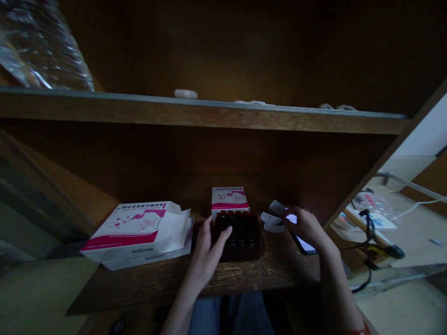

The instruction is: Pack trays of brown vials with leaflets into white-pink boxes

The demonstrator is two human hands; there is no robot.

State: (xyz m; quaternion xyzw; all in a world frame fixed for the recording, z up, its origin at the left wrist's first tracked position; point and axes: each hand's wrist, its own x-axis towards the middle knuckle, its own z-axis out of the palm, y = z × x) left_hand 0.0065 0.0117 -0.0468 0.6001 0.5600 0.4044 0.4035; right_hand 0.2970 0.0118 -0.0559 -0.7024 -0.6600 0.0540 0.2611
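Observation:
A dark brown block of small ribbed bottles or ampoules point(242, 237) lies on the wooden desktop in front of me. My left hand point(206, 256) is at its left edge, thumb laid over the top and fingers along the side. To the right, my right hand point(305, 225) pinches a small white carton with spread flaps point(274, 221); its fingertips are partly hidden. Beneath that hand lies a phone with a lit screen point(306, 245). Behind the dark block stands a small white-and-pink box point(229, 197).
A larger white-and-pink box point(129, 228) with an open flap sits at the left. Above runs a shelf edge point(209, 114) carrying small white objects and a clear plastic package point(42, 46). A cabinet side wall borders the right. Beyond it are a pole and cables point(375, 237).

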